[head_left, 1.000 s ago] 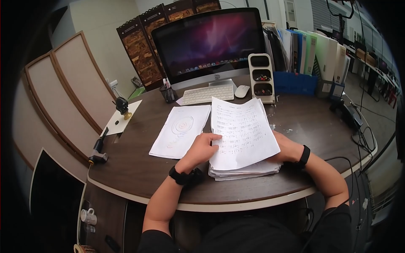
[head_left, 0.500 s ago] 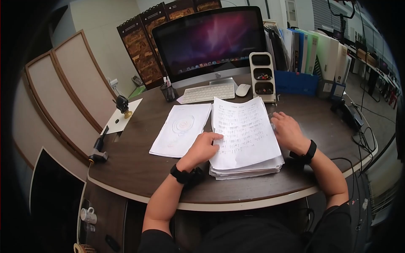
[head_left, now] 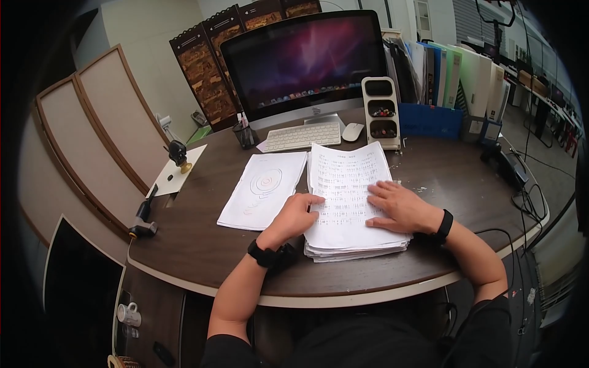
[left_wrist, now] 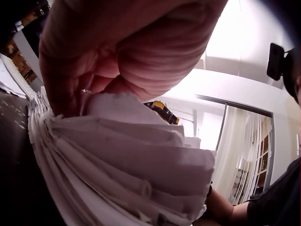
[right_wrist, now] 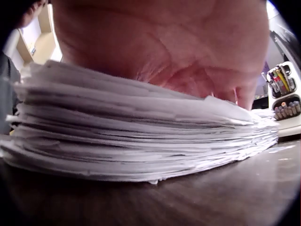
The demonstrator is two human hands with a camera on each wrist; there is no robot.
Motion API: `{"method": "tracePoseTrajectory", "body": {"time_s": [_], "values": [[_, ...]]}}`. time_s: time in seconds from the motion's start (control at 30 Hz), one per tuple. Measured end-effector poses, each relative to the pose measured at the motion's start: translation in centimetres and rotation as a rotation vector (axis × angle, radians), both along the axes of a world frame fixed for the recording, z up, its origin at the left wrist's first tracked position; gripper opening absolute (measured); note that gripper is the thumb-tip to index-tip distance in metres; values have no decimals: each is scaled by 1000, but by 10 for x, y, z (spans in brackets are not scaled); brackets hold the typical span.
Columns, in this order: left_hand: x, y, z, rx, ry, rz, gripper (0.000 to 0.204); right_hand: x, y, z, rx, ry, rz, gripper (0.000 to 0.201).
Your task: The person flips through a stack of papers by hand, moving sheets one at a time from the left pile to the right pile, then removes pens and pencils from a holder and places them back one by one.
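Observation:
A thick stack of white sheets (head_left: 340, 230) lies on the desk, its top page covered in lines of printed marks. My left hand (head_left: 291, 218) grips the stack's left edge, with a digit over the top page; in the left wrist view that hand (left_wrist: 127, 47) curls at the fanned paper edges (left_wrist: 141, 165). My right hand (head_left: 397, 208) lies flat on the right part of the top page, fingers spread. The right wrist view has its palm (right_wrist: 164, 42) over the layered stack (right_wrist: 141, 132). Beside it on the left lies a thinner pile (head_left: 245, 202) with drawn circles.
Behind the papers are a keyboard (head_left: 300, 136), a mouse (head_left: 352, 132), a monitor (head_left: 300, 61) and an upright white holder (head_left: 381, 113). A pen cup (head_left: 246, 135) stands at the left of the keyboard. Folders, a blue box (head_left: 429, 121) and a black phone (head_left: 506, 165) are on the right.
My right hand has come from the stack's right side onto the top page, which was raised at its right side earlier and now lies flatter. The left hand has stayed in place.

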State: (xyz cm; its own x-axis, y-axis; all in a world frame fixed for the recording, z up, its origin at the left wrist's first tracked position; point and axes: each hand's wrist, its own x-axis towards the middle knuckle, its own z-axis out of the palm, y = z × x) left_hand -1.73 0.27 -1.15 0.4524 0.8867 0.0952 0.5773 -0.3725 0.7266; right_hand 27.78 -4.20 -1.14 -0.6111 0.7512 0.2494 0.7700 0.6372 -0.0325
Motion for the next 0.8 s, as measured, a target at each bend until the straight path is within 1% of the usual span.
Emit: {"method": "tracePoseTrajectory", "body": {"time_s": [0.07, 0.2, 0.27, 0.4, 0.47, 0.5, 0.57, 0.6, 0.67, 0.7, 0.73, 0.8], "values": [[-1, 0, 0, -17, -8, -3, 41, 0, -1, -2, -154, -41, -6, 64], [-3, 0, 1, 32, 31, -6, 40, 0, -2, 1, -161, -36, 15, 64], [-5, 3, 0, 171, 201, 24, 38, 1, -2, -2, -120, -47, 25, 65], [-8, 6, 3, 205, 205, 78, 32, 1, -2, -3, -117, -47, 21, 65], [-14, 12, 1, 285, 218, 134, 27, 2, -1, -5, -103, -37, 34, 65], [-19, 17, -3, 282, 218, 134, 27, 2, -2, -5, -106, -38, 34, 65], [-31, 28, -12, 479, 347, 278, 31, 1, -2, -3, -115, -51, 23, 65], [-38, 31, -15, 480, 347, 279, 31, 0, -2, -3, -114, -51, 24, 65], [-48, 34, -22, 626, 551, 434, 38, 1, -2, -4, -115, -52, 18, 65], [-46, 29, -8, 390, 620, 442, 39, 1, -2, -4, -114, -52, 18, 65], [-47, 31, -7, 390, 620, 443, 39, 1, -2, -4, -110, -49, 23, 65], [-51, 34, -8, 297, 638, 378, 40, 1, -2, -4, -110, -47, 30, 65]]}}
